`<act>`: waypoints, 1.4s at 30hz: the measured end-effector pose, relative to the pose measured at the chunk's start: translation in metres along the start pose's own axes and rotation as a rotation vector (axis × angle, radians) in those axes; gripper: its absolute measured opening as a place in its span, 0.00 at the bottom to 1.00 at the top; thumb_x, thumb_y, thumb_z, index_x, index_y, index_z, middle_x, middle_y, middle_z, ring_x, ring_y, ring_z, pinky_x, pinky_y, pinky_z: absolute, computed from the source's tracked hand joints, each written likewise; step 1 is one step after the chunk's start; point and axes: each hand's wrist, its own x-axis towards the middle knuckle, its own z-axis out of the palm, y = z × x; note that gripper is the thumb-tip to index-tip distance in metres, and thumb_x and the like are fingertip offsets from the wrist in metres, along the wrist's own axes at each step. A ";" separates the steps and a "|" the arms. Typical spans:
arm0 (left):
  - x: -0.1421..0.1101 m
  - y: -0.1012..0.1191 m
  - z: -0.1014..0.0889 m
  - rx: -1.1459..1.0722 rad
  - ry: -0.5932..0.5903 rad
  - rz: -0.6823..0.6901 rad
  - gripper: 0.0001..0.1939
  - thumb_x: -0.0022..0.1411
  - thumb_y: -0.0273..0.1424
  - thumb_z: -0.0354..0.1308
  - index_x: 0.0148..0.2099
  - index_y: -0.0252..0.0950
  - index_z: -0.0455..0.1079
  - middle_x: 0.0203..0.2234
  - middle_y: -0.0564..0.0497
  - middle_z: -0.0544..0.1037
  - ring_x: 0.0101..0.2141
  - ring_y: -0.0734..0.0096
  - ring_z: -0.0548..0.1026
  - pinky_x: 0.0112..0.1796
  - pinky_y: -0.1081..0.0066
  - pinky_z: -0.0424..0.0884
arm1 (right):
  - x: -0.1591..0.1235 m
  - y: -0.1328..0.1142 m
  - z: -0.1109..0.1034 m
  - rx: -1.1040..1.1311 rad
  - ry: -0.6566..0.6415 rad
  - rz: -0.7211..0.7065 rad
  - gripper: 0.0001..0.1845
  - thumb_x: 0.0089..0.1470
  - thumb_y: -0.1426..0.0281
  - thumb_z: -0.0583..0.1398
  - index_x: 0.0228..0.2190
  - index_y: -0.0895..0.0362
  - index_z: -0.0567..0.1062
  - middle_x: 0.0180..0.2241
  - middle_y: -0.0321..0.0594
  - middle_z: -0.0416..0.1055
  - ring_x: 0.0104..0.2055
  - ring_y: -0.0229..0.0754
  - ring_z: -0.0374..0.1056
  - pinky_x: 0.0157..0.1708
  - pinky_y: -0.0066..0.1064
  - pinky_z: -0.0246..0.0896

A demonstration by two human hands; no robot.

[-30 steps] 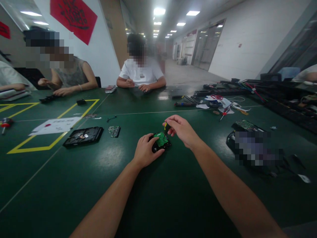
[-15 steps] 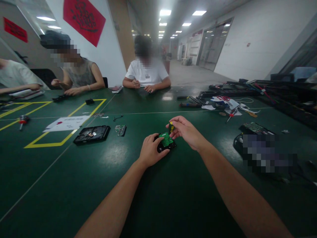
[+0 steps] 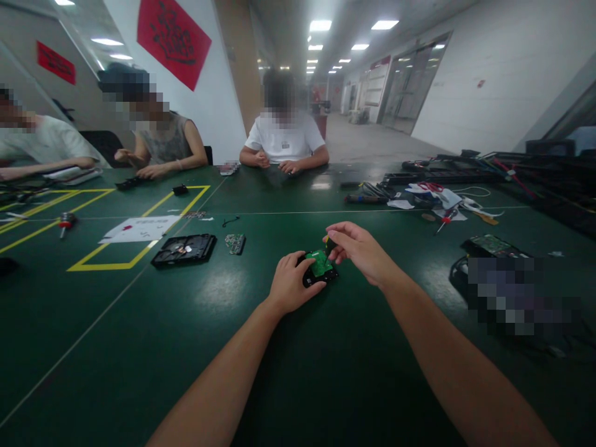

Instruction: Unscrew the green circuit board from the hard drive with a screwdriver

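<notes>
On the green table lies a black hard drive with a green circuit board (image 3: 320, 264). My left hand (image 3: 288, 284) grips it from the left, thumb along the near edge and fingers over the far side. My right hand (image 3: 357, 249) pinches a small black and yellow screwdriver (image 3: 330, 244) above the drive's right half. Its thin shaft slants down to the board; whether the tip sits in a screw is too small to tell. To the left are a loose circuit board (image 3: 235, 243) and a black open-faced casing (image 3: 184, 250).
Cables and tools, including a dark-handled tool (image 3: 365, 199), lie at the back right. A red-handled screwdriver (image 3: 447, 220) and another device with a circuit board (image 3: 493, 246) are on the right. White paper (image 3: 139, 229) lies inside yellow tape at left. Three people sit across the table.
The view has swung slightly left, so everything appears further right. The screwdriver handle has turned in my right fingers and shows less yellow. My left hand keeps its hold on the drive.
</notes>
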 end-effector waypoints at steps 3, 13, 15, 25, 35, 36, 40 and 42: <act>0.000 0.000 0.000 0.003 -0.005 0.002 0.32 0.59 0.51 0.68 0.62 0.44 0.73 0.61 0.42 0.70 0.60 0.43 0.68 0.60 0.44 0.65 | 0.001 0.001 0.000 -0.009 0.045 0.005 0.08 0.60 0.64 0.63 0.39 0.55 0.72 0.37 0.40 0.77 0.28 0.36 0.70 0.25 0.28 0.65; 0.000 0.001 0.000 0.009 0.003 0.005 0.32 0.59 0.51 0.68 0.61 0.44 0.73 0.61 0.42 0.70 0.60 0.44 0.68 0.60 0.44 0.65 | 0.000 -0.003 -0.002 0.033 -0.044 0.002 0.11 0.62 0.65 0.59 0.41 0.55 0.79 0.38 0.41 0.74 0.28 0.36 0.70 0.25 0.28 0.64; 0.000 0.001 0.000 0.007 0.003 0.006 0.32 0.59 0.51 0.68 0.61 0.44 0.73 0.61 0.42 0.70 0.60 0.44 0.68 0.60 0.44 0.65 | 0.000 -0.003 -0.001 0.024 -0.050 -0.003 0.12 0.63 0.64 0.59 0.42 0.55 0.80 0.40 0.42 0.75 0.29 0.36 0.70 0.25 0.29 0.64; 0.000 0.001 -0.001 -0.007 -0.005 0.003 0.32 0.59 0.51 0.68 0.62 0.45 0.72 0.62 0.42 0.70 0.60 0.43 0.68 0.60 0.43 0.65 | -0.001 0.001 -0.001 -0.105 0.041 -0.013 0.17 0.56 0.56 0.69 0.36 0.55 0.73 0.30 0.35 0.73 0.25 0.35 0.65 0.23 0.27 0.58; 0.000 0.000 0.000 -0.005 0.000 0.003 0.32 0.58 0.50 0.69 0.62 0.45 0.72 0.61 0.42 0.70 0.60 0.43 0.68 0.60 0.44 0.65 | 0.000 -0.003 -0.001 0.035 -0.067 0.005 0.12 0.63 0.65 0.59 0.46 0.54 0.76 0.46 0.44 0.77 0.27 0.35 0.72 0.21 0.27 0.61; 0.000 0.000 0.000 -0.004 0.000 0.001 0.32 0.58 0.50 0.69 0.62 0.45 0.72 0.61 0.43 0.70 0.60 0.43 0.68 0.60 0.44 0.65 | 0.000 -0.002 -0.001 0.036 -0.071 0.005 0.12 0.63 0.65 0.59 0.46 0.54 0.76 0.46 0.44 0.77 0.28 0.35 0.72 0.21 0.27 0.61; 0.000 0.000 -0.001 -0.009 0.000 0.007 0.33 0.59 0.51 0.68 0.62 0.44 0.72 0.61 0.42 0.70 0.60 0.44 0.68 0.60 0.44 0.65 | 0.001 0.002 0.000 -0.031 0.001 -0.045 0.12 0.61 0.60 0.63 0.42 0.55 0.73 0.37 0.38 0.75 0.25 0.34 0.68 0.20 0.26 0.59; 0.000 0.001 -0.002 -0.013 0.001 0.009 0.33 0.59 0.51 0.68 0.62 0.43 0.72 0.61 0.41 0.70 0.60 0.43 0.68 0.60 0.44 0.65 | 0.002 0.005 0.000 -0.065 0.050 -0.047 0.16 0.59 0.57 0.66 0.40 0.54 0.71 0.31 0.34 0.72 0.22 0.33 0.65 0.19 0.26 0.57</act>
